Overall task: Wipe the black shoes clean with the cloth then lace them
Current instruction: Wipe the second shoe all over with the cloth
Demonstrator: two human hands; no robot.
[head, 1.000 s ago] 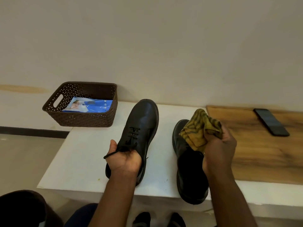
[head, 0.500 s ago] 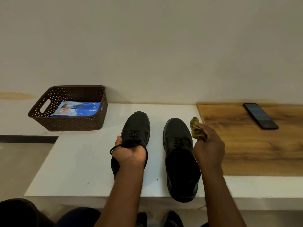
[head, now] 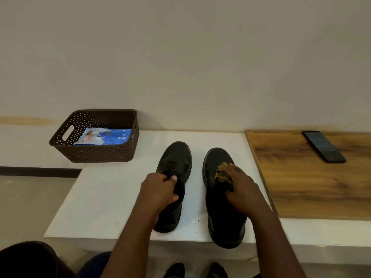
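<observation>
Two black lace-up shoes stand side by side on the white bench (head: pixel 104 199), toes toward the wall. My left hand (head: pixel 158 190) grips the left shoe (head: pixel 176 157) at its collar, thumb near the laces. My right hand (head: pixel 241 189) holds a bunched yellow-striped cloth (head: pixel 221 173) and presses it onto the laces area of the right shoe (head: pixel 216 157). Most of the cloth is hidden under my fingers.
A brown perforated basket (head: pixel 96 153) with a blue packet (head: pixel 104 136) inside sits at the bench's back left corner. A wooden board (head: pixel 313 187) covers the bench on the right, with a black phone (head: pixel 324 146) on it. The wall rises right behind.
The left shoe went from tilted up in my left hand to standing flat on the bench. My right hand came down with the cloth onto the right shoe.
</observation>
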